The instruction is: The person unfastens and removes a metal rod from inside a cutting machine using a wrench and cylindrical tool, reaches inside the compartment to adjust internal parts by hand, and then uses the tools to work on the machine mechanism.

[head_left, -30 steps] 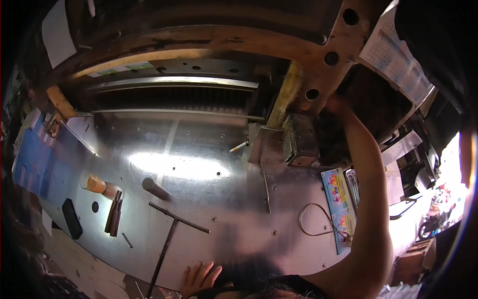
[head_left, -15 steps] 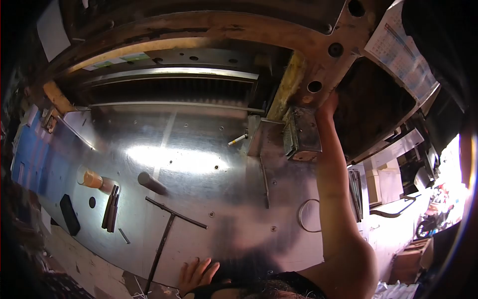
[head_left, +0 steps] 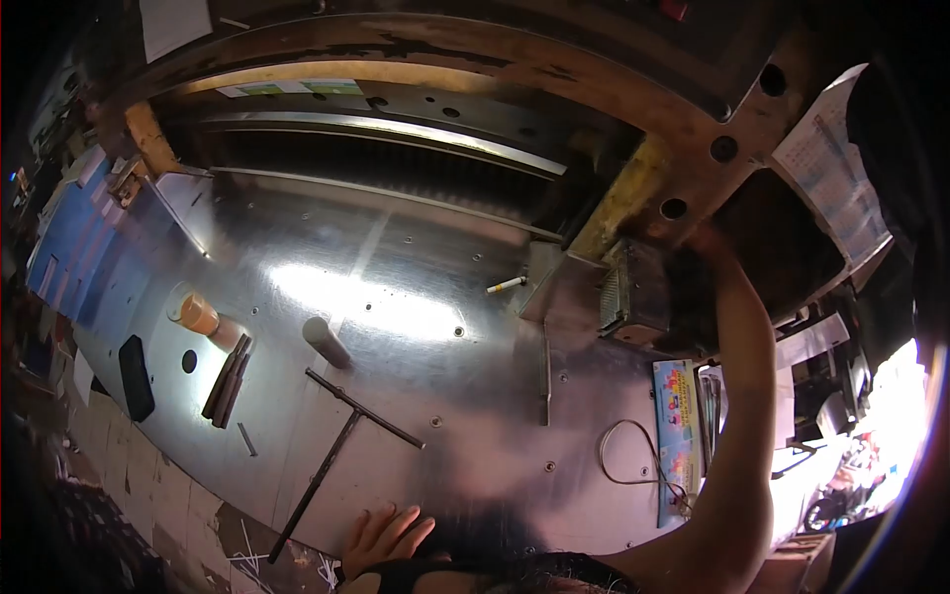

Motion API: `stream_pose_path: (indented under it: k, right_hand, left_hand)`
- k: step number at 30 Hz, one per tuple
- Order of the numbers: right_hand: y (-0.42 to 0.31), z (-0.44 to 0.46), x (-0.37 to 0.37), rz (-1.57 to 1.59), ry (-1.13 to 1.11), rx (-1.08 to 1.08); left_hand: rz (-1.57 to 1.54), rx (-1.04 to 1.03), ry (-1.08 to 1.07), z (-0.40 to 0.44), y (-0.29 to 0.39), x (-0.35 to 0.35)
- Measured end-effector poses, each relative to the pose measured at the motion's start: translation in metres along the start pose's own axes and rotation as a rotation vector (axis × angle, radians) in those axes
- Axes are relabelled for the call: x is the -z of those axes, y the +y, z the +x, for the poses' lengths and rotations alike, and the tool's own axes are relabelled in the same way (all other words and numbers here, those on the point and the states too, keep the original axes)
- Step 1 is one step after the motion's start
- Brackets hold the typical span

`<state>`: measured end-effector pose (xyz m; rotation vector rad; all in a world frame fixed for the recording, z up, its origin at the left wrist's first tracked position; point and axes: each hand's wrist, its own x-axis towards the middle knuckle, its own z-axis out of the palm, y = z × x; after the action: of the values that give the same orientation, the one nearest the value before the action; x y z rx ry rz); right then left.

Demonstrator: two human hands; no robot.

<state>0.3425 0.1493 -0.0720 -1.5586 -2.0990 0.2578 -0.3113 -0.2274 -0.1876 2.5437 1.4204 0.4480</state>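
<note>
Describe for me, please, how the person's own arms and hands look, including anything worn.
The left hand wears no glove; its forearm is mostly out of view. The right arm is bare, with no sleeve, and dark clothing shows near its shoulder. The right hand is too blurred and dim for detail.

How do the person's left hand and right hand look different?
The left hand is low, by the near edge of the metal tabletop; the right hand reaches up beside a dark opening. The left hand's fingers show clearly, slightly apart; the right hand's are blurred in shadow. Both hands are bare.
</note>
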Motion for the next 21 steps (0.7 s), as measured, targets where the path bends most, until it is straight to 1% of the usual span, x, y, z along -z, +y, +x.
stream_pose_path:
  k: [2, 4, 6, 8, 10, 11, 12, 13, 14, 16, 18, 20, 21]
  right_hand:
    - [0.010, -0.003, -0.009, -0.059, 0.079, 0.064]
    - [0.015, -0.004, -0.023, -0.144, 0.215, 0.121]
    - [0.015, -0.006, -0.040, -0.257, 0.388, 0.045]
    - [-0.001, -0.008, -0.063, -0.370, 0.531, -0.211]
    - [0.030, 0.007, -0.097, -0.541, 0.657, -0.588]
    - [0.010, 0.005, -0.095, -0.230, 0.833, -0.535]
    - [-0.010, 0.003, -0.094, 0.074, 1.015, -0.437]
    - [0.008, 0.010, -0.099, 0.092, 1.061, -0.332]
    - [0.014, 0.009, -0.098, -0.005, 1.009, -0.326]
    - [0.016, 0.009, -0.094, -0.200, 0.914, -0.302]
    - [0.009, 0.001, -0.081, -0.498, 0.662, -0.401]
    - [-0.020, 0.001, -0.036, 0.202, 0.349, -0.136]
    - [-0.019, -0.002, -0.024, 0.368, 0.228, -0.094]
  left_hand:
    - [-0.027, 0.009, -0.003, 0.004, 0.003, 0.003]
    - [0.002, -0.011, 0.033, 0.003, 0.003, -0.001]
    - [0.040, -0.031, 0.048, 0.002, -0.001, -0.003]
    - [0.073, -0.056, 0.033, 0.000, -0.002, -0.003]
    - [0.016, -0.013, 0.062, 0.003, 0.002, -0.007]
    - [-0.013, 0.012, 0.073, 0.003, 0.005, -0.008]
    - [-0.007, 0.002, 0.083, 0.001, 0.006, -0.007]
    - [0.004, -0.009, 0.104, 0.004, 0.005, -0.007]
    - [0.011, -0.022, 0.129, 0.007, 0.004, -0.007]
    - [-0.012, 0.017, 0.091, 0.007, 0.011, -0.002]
    - [-0.006, 0.009, 0.066, 0.006, 0.007, -0.003]
    - [0.032, -0.028, 0.048, -0.003, -0.004, -0.010]
    - [0.028, -0.016, 0.036, -0.003, -0.003, -0.010]
